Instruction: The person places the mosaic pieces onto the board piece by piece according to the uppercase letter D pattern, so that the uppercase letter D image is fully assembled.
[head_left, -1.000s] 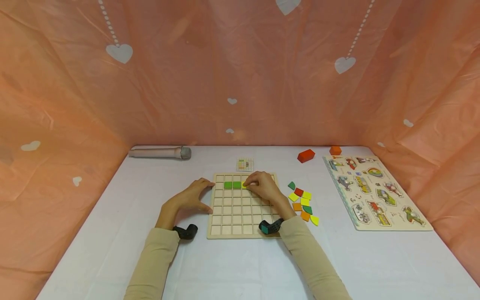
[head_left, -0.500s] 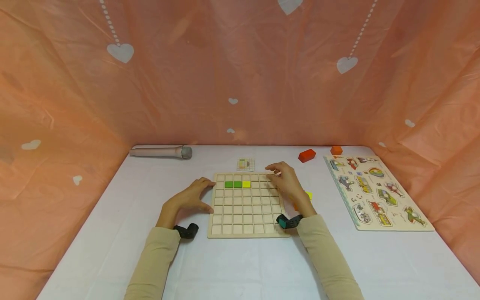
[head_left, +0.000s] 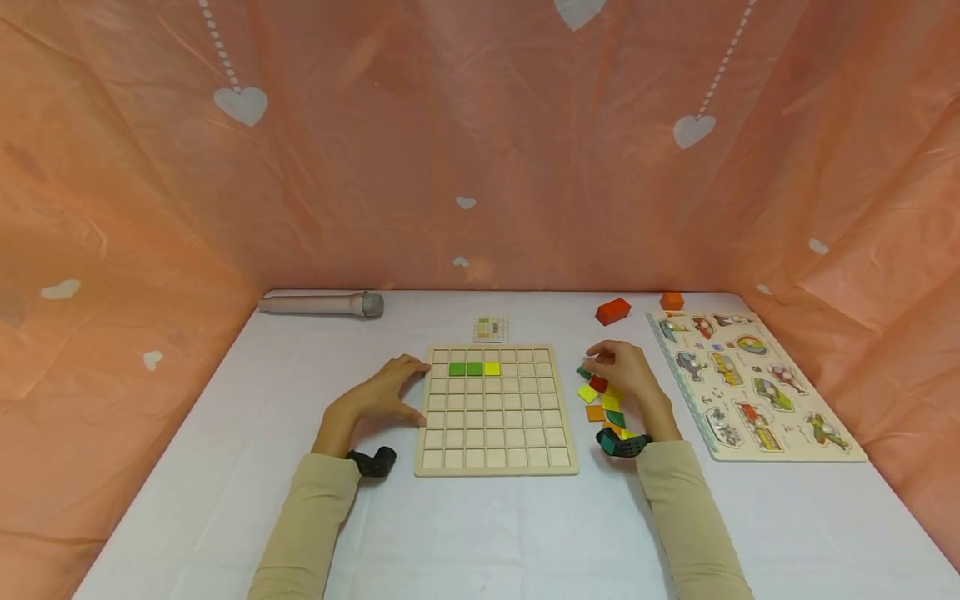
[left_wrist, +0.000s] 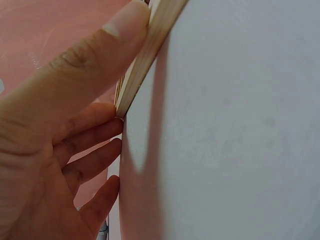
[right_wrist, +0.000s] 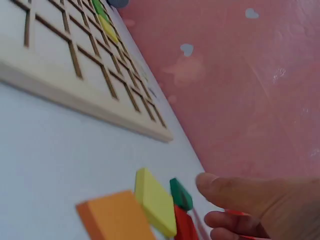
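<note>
A wooden grid board (head_left: 495, 473) lies flat in the middle, with two green squares (head_left: 466, 369) and a yellow square (head_left: 492, 369) side by side in its second row. My left hand (head_left: 378, 392) spans the board's left edge; in the left wrist view its thumb (left_wrist: 127, 25) touches the wooden side. Over the loose pieces to the right hovers my right hand (head_left: 630, 371), thumb and forefinger apart. Right under its fingertips sits a dark green curved piece (right_wrist: 181, 194), beside a red piece (right_wrist: 184, 222), a yellow piece (right_wrist: 154, 200) and an orange piece (right_wrist: 115, 216).
Behind the board lies a small printed pattern card (head_left: 491, 329). A microphone (head_left: 322, 304) rests at the back left. At the back right are a red block (head_left: 612, 312) and an orange block (head_left: 672, 301), near a picture puzzle board (head_left: 731, 450).
My right hand has let go of the yellow square in the grid and moved right, over the loose pieces. The left hand has stayed at the board's edge.
</note>
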